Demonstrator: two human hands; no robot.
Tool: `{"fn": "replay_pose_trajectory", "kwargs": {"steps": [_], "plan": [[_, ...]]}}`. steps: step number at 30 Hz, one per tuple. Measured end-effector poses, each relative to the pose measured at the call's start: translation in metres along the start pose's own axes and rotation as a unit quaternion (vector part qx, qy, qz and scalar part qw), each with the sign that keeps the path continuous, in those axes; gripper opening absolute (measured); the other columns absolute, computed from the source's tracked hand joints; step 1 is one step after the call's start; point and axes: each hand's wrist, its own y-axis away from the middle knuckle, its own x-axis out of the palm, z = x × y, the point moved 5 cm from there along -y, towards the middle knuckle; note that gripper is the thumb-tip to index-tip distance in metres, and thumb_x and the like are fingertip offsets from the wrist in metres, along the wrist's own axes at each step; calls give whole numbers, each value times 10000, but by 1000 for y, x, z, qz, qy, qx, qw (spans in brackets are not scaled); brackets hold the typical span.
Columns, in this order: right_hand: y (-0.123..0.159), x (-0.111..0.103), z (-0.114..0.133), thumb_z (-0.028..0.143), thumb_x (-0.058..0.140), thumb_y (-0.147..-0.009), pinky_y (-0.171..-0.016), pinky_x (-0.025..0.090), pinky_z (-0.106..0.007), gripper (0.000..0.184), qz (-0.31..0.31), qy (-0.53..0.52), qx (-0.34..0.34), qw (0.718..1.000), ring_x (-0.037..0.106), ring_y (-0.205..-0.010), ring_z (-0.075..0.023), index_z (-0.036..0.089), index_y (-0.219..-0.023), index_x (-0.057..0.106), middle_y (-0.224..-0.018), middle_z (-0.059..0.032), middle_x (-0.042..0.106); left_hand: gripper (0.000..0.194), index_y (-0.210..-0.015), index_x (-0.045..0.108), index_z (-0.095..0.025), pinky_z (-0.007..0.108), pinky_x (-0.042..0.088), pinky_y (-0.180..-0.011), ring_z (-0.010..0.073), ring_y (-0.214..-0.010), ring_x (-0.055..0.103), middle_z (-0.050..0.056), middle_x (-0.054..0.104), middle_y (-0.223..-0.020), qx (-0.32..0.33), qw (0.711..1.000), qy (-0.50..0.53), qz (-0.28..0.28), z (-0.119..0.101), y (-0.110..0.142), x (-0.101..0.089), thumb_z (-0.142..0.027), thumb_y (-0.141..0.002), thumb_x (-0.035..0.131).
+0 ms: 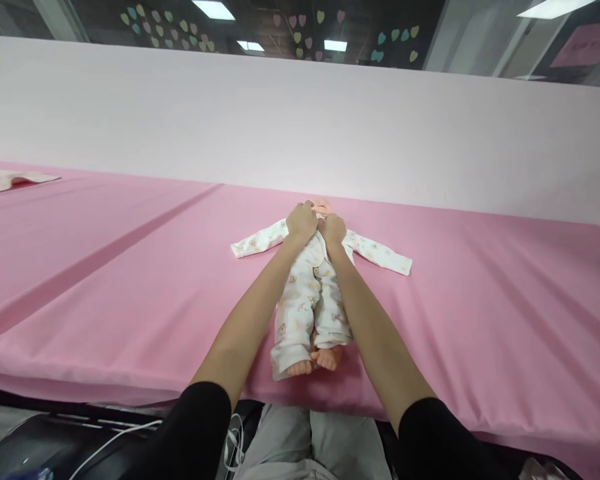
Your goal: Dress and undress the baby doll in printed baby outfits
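To either side of the doll (pixel 304 300), you have open pink sheet (pixel 145 280) to pass over, beyond its outspread sleeves (pixel 380 256). Behind its head, the white wall (pixel 300 127) blocks you; at far left, a cloth (pixel 10 179) lies in your way.

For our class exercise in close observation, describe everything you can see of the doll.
The doll lies stretched out on the pink cover, feet towards the person. It wears a white outfit with a small print; the sleeves spread out to either side, no doll hands showing. Two bare, pinkish feet, smooth like plastic or vinyl, poke from the trouser legs. The head is mostly hidden. The left hand and right hand are at its neckline; their exact grip is unclear.
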Motion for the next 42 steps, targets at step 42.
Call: {"fn": "replay_pose_trajectory", "kwargs": {"steps": [42], "plan": [[-1, 7, -17, 288, 566, -738, -814, 462, -367, 144, -36, -97, 59, 993, 609, -905, -243, 236, -850, 641, -947, -39, 676, 215, -943, 685, -264, 252, 438, -752, 169, -958, 639, -16, 721, -985, -49, 982, 180, -26, 24, -6, 37, -293, -810, 520]]}}
